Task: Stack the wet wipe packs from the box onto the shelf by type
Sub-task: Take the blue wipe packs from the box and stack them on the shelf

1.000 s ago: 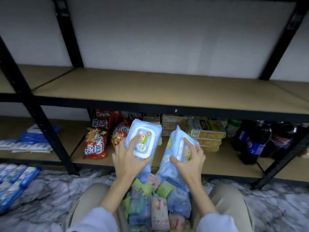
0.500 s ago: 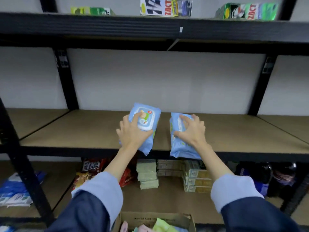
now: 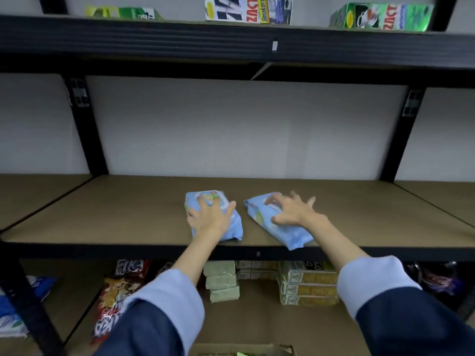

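Two light blue wet wipe packs lie flat, side by side, near the front edge of the middle shelf (image 3: 123, 214). My left hand (image 3: 209, 218) rests palm down on the left pack (image 3: 235, 227), fingers spread over its white lid label. My right hand (image 3: 293, 210) lies on the right pack (image 3: 290, 236) with its fingers splayed. That pack sits at a slant, and its near corner reaches the shelf edge. Only the rim of the cardboard box (image 3: 218, 348) shows at the bottom edge; what it holds is almost entirely out of view.
Toothpaste cartons (image 3: 248, 9) stand on the top shelf. On the bottom shelf are red snack bags (image 3: 115, 299), stacked green boxes (image 3: 222, 281) and yellow boxes (image 3: 308, 286). Black uprights (image 3: 88, 132) frame the bay, and blue packs (image 3: 15, 312) lie low at the left.
Both hands lifted the packs out of the box up to the middle shelf and laid them flat on it. My view rose from the box to the shelf.
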Action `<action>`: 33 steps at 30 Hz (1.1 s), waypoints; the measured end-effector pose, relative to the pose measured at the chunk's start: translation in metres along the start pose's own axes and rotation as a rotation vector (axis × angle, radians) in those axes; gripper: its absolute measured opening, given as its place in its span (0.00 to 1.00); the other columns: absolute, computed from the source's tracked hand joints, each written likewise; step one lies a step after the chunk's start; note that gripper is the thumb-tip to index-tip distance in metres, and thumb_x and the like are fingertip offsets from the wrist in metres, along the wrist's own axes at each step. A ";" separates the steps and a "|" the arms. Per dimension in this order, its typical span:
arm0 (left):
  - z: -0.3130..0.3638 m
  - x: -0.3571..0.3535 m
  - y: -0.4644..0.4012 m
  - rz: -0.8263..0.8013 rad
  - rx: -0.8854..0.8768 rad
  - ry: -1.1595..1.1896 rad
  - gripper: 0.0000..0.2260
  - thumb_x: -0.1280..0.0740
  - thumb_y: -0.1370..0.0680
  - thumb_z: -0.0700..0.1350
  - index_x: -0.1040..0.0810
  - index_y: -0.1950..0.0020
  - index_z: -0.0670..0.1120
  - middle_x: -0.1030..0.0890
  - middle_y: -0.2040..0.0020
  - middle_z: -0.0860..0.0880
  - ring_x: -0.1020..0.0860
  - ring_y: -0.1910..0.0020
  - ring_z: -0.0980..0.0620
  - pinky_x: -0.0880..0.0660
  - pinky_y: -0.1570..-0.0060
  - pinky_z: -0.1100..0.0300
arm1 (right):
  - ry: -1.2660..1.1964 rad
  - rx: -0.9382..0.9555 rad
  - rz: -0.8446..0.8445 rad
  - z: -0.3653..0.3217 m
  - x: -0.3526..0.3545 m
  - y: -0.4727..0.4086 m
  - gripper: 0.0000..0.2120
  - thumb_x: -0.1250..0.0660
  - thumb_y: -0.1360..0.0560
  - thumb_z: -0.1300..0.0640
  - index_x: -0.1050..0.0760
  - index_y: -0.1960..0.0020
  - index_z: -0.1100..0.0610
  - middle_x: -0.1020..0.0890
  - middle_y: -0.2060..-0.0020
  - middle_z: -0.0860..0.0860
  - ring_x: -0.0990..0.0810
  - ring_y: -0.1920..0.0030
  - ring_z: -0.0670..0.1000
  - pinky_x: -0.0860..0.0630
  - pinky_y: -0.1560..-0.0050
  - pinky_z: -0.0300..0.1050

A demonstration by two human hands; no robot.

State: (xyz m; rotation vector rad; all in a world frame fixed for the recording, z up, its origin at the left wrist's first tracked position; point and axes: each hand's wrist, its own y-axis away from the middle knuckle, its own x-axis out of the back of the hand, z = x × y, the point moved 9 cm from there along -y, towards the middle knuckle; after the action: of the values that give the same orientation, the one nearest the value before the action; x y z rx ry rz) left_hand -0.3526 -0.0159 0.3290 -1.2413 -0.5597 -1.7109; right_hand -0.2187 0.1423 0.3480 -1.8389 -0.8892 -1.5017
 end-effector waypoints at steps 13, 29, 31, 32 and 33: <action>-0.008 -0.001 -0.003 0.167 -0.096 -0.025 0.24 0.51 0.21 0.60 0.40 0.27 0.54 0.43 0.24 0.48 0.47 0.26 0.47 0.49 0.29 0.46 | 0.105 0.053 0.045 0.025 -0.004 0.000 0.31 0.35 0.26 0.43 0.43 0.27 0.42 0.43 0.25 0.44 0.45 0.25 0.50 0.46 0.32 0.65; -0.020 0.013 -0.018 0.246 -0.554 -0.216 0.37 0.48 0.40 0.75 0.21 0.42 0.55 0.22 0.49 0.47 0.24 0.50 0.43 0.32 0.50 0.54 | -0.036 0.152 0.131 0.046 -0.008 0.003 0.36 0.32 0.29 0.42 0.45 0.26 0.40 0.45 0.25 0.43 0.49 0.24 0.49 0.49 0.27 0.56; -0.014 0.014 -0.023 0.204 -0.595 -0.113 0.43 0.47 0.43 0.75 0.26 0.36 0.52 0.26 0.40 0.47 0.32 0.34 0.43 0.40 0.36 0.52 | -0.057 0.165 0.124 0.045 -0.008 0.001 0.36 0.30 0.29 0.43 0.44 0.27 0.40 0.44 0.25 0.43 0.49 0.24 0.49 0.49 0.27 0.56; -0.011 0.011 -0.024 0.125 -0.601 -0.066 0.46 0.47 0.45 0.75 0.31 0.33 0.52 0.30 0.33 0.48 0.38 0.28 0.45 0.44 0.31 0.53 | -0.067 0.172 0.123 0.045 -0.008 -0.001 0.36 0.30 0.30 0.43 0.43 0.27 0.41 0.44 0.25 0.43 0.49 0.24 0.49 0.49 0.27 0.56; -0.008 0.007 -0.024 0.077 -0.605 -0.040 0.48 0.47 0.46 0.75 0.34 0.31 0.52 0.34 0.29 0.50 0.43 0.26 0.48 0.48 0.29 0.54 | -0.074 0.179 0.122 0.044 -0.008 -0.002 0.36 0.29 0.30 0.43 0.43 0.27 0.41 0.43 0.25 0.43 0.49 0.24 0.49 0.50 0.27 0.56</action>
State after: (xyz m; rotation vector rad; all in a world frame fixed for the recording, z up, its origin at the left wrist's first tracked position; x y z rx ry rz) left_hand -0.3781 -0.0135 0.3358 -1.6904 0.0001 -1.8570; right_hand -0.1959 0.1772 0.3322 -1.7933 -0.8978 -1.2458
